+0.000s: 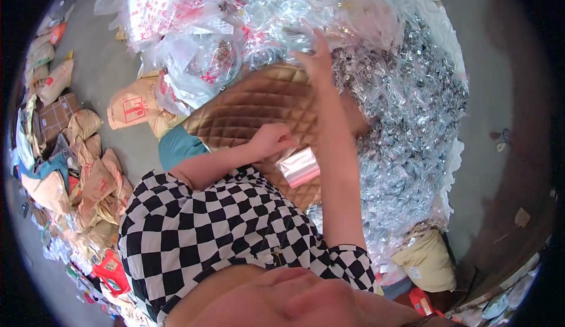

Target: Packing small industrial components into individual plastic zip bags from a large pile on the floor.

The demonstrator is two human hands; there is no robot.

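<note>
My left hand [272, 140] is closed in a pinch over my lap; whatever its fingertips hold is too small to make out. Just beside those fingertips lies a stack of small clear plastic bags [299, 167] with a pink edge. A brown quilted cover [253, 104] spreads beneath them. Stretched forward, my right hand [318, 62] is somewhat blurred, its fingers apart, at the near edge of the heaped clear plastic bags [288, 15]. To its right is a large mound of small clear packets with dark metal-looking pieces [400, 86].
Large clear bags with red print [170, 9] lie at the far left of the heap. A tan paper sack [135, 103] sits left of the quilted cover. Several more sacks [97, 180] are piled along the left side. A cream sack [426, 262] stands at the lower right.
</note>
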